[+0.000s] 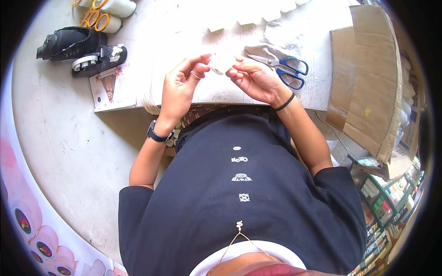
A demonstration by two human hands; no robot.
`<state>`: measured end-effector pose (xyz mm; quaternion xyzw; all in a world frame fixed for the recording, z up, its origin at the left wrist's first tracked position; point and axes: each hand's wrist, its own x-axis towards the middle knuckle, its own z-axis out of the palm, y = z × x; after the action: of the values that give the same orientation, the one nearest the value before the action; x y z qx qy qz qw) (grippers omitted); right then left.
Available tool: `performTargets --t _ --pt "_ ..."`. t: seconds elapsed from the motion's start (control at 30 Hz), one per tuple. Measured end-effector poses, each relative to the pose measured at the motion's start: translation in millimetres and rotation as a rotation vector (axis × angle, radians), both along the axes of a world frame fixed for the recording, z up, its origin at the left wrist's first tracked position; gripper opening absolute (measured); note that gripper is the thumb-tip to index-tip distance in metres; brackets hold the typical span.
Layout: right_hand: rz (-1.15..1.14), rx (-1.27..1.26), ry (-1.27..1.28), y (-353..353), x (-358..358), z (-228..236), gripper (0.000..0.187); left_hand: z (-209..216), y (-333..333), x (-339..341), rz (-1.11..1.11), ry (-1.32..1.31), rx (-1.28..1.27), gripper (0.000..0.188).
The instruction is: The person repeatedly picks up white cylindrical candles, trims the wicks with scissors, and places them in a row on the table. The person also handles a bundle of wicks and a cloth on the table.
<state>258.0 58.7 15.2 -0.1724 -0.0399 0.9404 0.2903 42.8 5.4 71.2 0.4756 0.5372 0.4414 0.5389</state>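
Observation:
My left hand (183, 83) is raised over the near edge of the table, its thumb and fingers pinching a small white rounded piece (215, 70) with a dark spot on it. Just to the right, my right hand (255, 78) has thumb and fingertips pressed together close to that piece; anything between them is too small to make out. Beside the right hand lie scissors (294, 71) with blue handles, their blades pointing left. A grey-white cloth (281, 45) lies behind the scissors.
White angular pieces (248, 20) line the table's far side. At left are a black bottle-shaped case (76, 43), a black holder (99, 60), rolls with orange rings (101, 20) and a printed sheet (113, 87). Pale strands (150, 105) hang at the near edge. Cardboard (373, 83) stands at right.

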Motion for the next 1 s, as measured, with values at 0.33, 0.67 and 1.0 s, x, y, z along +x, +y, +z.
performTargets --t 0.33,0.67,1.0 --pt "0.025 -0.158 0.281 12.4 0.8 28.2 0.033 33.4 7.0 17.5 0.061 0.085 0.185 0.029" --pt "-0.035 -0.202 0.262 19.5 -5.9 30.0 0.040 28.5 21.8 24.9 0.115 0.065 0.224 0.028" --pt "-0.062 -0.194 0.118 20.6 -9.9 30.0 0.027 28.5 27.0 28.7 0.179 -0.065 0.120 0.025"
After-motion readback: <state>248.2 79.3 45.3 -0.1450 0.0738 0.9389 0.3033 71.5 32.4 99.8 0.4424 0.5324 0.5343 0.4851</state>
